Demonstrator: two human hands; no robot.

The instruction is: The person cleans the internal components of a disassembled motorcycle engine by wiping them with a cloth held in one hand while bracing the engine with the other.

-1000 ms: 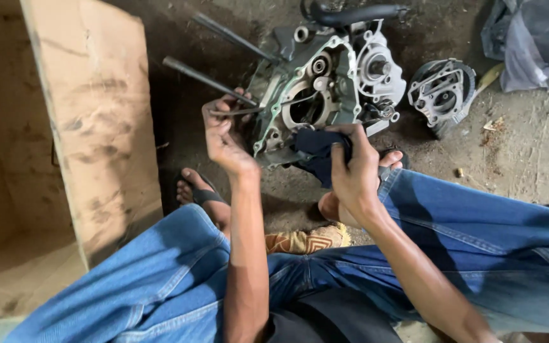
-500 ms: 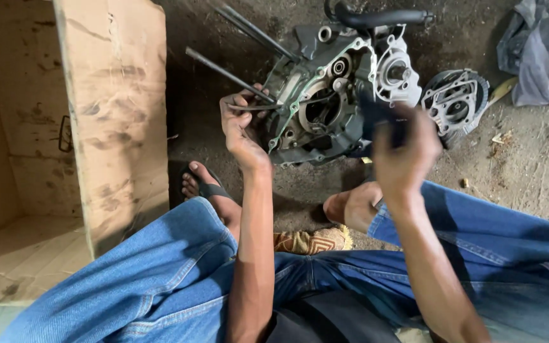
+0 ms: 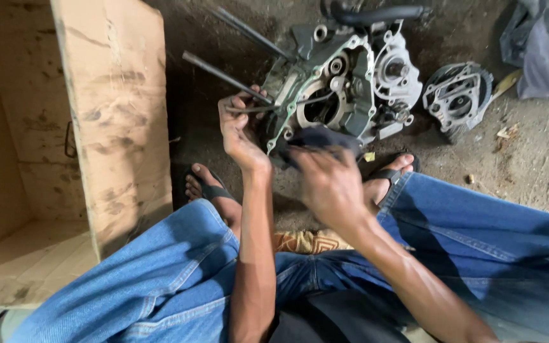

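A grey metal engine crankcase [image 3: 344,82] stands on the dirt floor between my feet, with long studs [image 3: 223,73] sticking out to the upper left. My left hand [image 3: 239,130] grips its left edge, fingers curled on a thin dark rod or gasket strip. My right hand [image 3: 328,184] presses a dark blue rag [image 3: 316,140] against the lower front of the case. The hand is blurred with motion.
A tall cardboard box [image 3: 115,108] stands open at the left. A separate round engine cover [image 3: 459,95] lies on the ground to the right. A grey plastic bag [image 3: 541,44] sits at the top right. My jeans-clad legs and sandalled feet [image 3: 208,187] frame the case.
My right hand with the rag has dropped from the case's right side to its lower front. The left hand keeps its grip on the left edge.
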